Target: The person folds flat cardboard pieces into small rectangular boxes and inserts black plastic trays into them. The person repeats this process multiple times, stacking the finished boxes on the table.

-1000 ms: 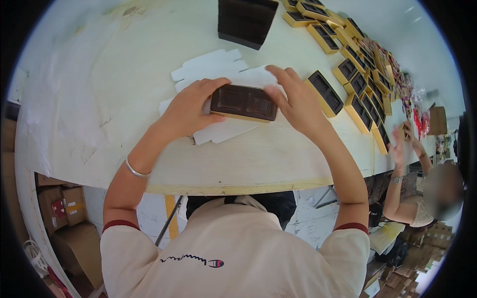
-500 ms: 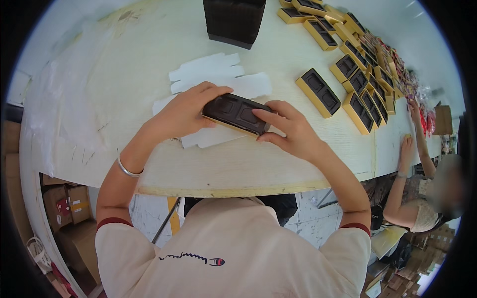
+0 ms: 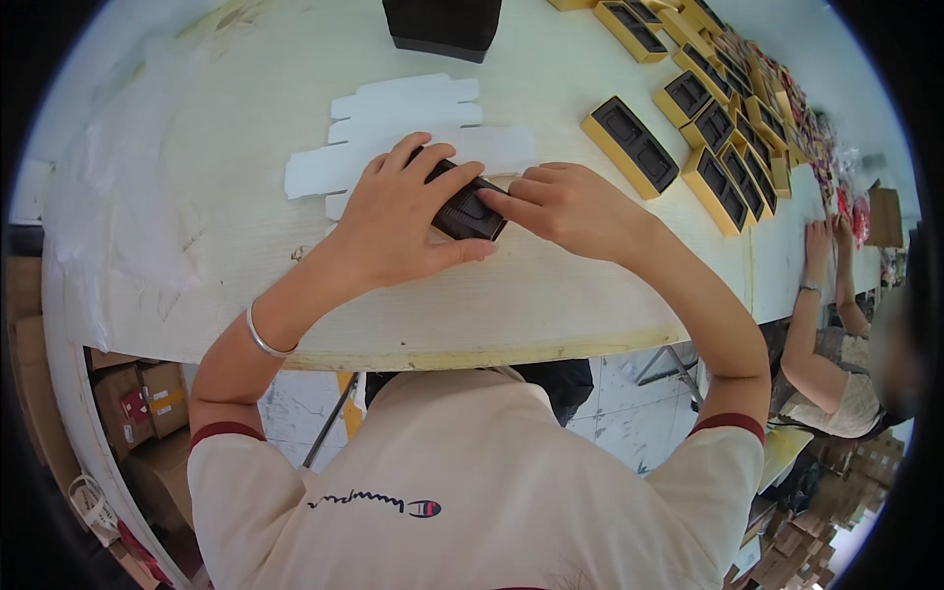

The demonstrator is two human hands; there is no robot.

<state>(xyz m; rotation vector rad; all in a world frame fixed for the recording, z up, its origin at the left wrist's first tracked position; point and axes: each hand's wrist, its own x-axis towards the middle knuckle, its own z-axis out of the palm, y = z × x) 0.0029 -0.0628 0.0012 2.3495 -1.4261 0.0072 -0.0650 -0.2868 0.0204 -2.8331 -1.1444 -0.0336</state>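
Observation:
A long box with a black moulded insert (image 3: 460, 213) lies slantwise under my hands, on or just above the table; its gold side is mostly hidden. My left hand (image 3: 393, 211) spans it, thumb along the near edge and fingers spread over the top toward the far edge. My right hand (image 3: 565, 208) has its index fingertip pressed on the insert, with the other fingers curled in. White flat die-cut card sheets (image 3: 403, 98) with slotted edges lie partly beneath the left hand and box.
A gold box with black insert (image 3: 629, 147) stands alone to the right. Beyond it is a cluster of similar boxes (image 3: 718, 187). A black block-shaped item (image 3: 442, 29) stands at the far side. Clear plastic film (image 3: 118, 197) lies left. Another person's arm (image 3: 811, 285) reaches onto the table at right.
The box has turned more steeply and lowered. My left hand has moved from its left end to across its top; my right hand has shifted from gripping the right end to pressing with a fingertip.

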